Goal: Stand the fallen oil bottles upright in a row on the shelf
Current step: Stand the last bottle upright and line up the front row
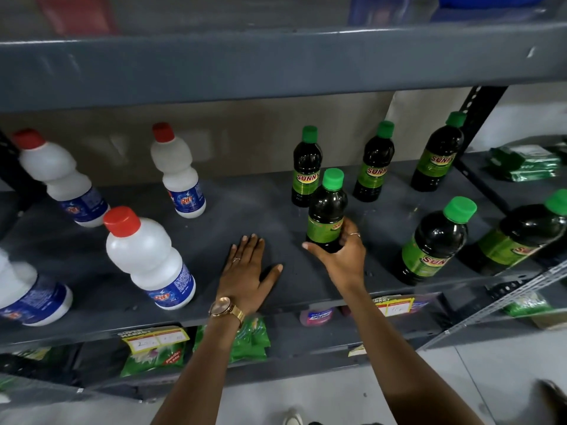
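The right hand (340, 256) has its grip wrapped around the lower part of a dark oil bottle (326, 210) with a round green screw cap and a green label, in the centre of the frame; the bottle stands upright, but I cannot tell if its base touches the shelf (251, 204); the left hand (248, 271) lies flat with released, spread fingers on the bare shelf just to the left, grasping nothing, and a gold metal watch (225, 308) sits on its wrist; the shelf is a matte, dark grey board; behind the held bottle three more oil bottles (372, 162) of glossy dark plastic stand upright toward the upper right; two further ones (434, 240) stand upright at the right edge of the frame, nearer the front; on the left side of the frame, white bottles (147, 256) with red caps and blue labels stand, their bodies smooth and waisted; below the shelf edge, yellow price tags (156, 337) and green packets (245, 338) show.
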The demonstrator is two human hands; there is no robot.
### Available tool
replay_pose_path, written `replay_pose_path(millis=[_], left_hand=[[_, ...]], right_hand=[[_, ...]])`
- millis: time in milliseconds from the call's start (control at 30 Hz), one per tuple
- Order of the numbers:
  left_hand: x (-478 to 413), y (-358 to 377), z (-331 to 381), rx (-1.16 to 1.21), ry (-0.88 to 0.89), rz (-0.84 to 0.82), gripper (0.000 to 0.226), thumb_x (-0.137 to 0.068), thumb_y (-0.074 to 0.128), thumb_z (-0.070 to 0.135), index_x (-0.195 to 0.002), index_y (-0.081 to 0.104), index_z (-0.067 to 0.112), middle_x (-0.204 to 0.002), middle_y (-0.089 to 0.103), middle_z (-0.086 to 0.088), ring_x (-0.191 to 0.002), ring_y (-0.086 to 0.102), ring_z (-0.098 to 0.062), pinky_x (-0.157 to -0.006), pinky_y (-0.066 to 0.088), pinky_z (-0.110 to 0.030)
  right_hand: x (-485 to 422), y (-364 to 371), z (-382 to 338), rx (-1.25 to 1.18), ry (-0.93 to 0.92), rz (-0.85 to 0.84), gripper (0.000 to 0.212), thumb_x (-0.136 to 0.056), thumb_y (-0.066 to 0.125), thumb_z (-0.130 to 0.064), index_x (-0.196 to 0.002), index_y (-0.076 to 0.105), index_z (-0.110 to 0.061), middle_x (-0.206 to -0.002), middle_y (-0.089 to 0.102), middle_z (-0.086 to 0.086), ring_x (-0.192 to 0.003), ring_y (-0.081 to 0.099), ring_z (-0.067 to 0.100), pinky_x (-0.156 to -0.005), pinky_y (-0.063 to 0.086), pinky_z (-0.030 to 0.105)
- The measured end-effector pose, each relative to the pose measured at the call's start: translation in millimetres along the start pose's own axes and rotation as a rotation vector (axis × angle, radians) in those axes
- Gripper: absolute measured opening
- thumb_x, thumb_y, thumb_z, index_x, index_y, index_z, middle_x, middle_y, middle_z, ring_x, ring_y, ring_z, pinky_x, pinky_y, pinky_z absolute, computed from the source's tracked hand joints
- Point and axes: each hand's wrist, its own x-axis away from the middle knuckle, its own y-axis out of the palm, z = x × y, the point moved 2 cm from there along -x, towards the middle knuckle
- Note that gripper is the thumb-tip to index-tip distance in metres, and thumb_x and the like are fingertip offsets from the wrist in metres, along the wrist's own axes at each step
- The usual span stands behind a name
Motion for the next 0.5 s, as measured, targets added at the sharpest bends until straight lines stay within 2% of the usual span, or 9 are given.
replay_pose_path(millis=[100, 200, 267, 367, 500], left_hand=[[-3, 0, 1, -0.012, 0.0, 0.005, 0.075, -0.091, 0.026, 0.06, -0.149, 0.011, 0.015, -0.16, 0.009, -0.003, -0.147, 0.0, -0.016, -0.12, -0.005, -0.034], [-2, 0, 2, -0.027, 0.007, 0.025, 0.073, -0.092, 0.027, 0.059, -0.149, 0.015, 0.014, -0.16, 0.013, -0.005, -0.147, 0.003, -0.018, -0.121, -0.002, -0.036], [-1, 1, 2, -0.032, 0.008, 0.028, 0.073, -0.092, 0.027, 0.058, -0.149, 0.015, 0.014, -0.16, 0.013, -0.005, -0.147, 0.003, -0.018, -0.121, -0.002, -0.037], [0, 1, 1, -0.035, 0.009, 0.03, 0.073, -0.092, 0.028, 0.058, -0.148, 0.016, 0.014, -0.159, 0.013, -0.005, -0.147, 0.003, -0.018, -0.121, -0.001, -0.037], [-1, 2, 2, -0.03, 0.009, 0.032, 0.073, -0.091, 0.028, 0.059, -0.148, 0.016, 0.014, -0.16, 0.013, -0.004, -0.147, 0.003, -0.017, -0.121, -0.001, -0.036]], right_hand=[[-5, 7, -5, 0.13, 0.038, 0.08, 0.099, -0.04, 0.088, -0.059, -0.117, 0.046, -0.013, -0.115, 0.047, -0.002, -0.115, 0.048, 0.022, -0.097, 0.04, 0.031], [-5, 8, -7, 0.154, 0.047, 0.078, 0.106, -0.038, 0.085, -0.065, -0.12, 0.043, -0.011, -0.118, 0.044, 0.002, -0.116, 0.046, 0.023, -0.099, 0.041, 0.034], [-3, 3, -4, 0.116, 0.024, 0.014, 0.099, -0.047, 0.087, -0.054, -0.124, 0.043, -0.012, -0.121, 0.049, 0.005, -0.115, 0.05, 0.021, -0.099, 0.045, 0.036], [3, -5, 3, 0.08, -0.016, -0.082, 0.078, -0.06, 0.086, -0.027, -0.126, 0.046, -0.015, -0.117, 0.061, 0.005, -0.111, 0.058, 0.02, -0.093, 0.049, 0.033], [1, -6, 4, 0.077, 0.005, -0.059, 0.071, -0.061, 0.089, -0.028, -0.119, 0.053, -0.012, -0.113, 0.065, 0.008, -0.105, 0.061, 0.022, -0.089, 0.052, 0.038]])
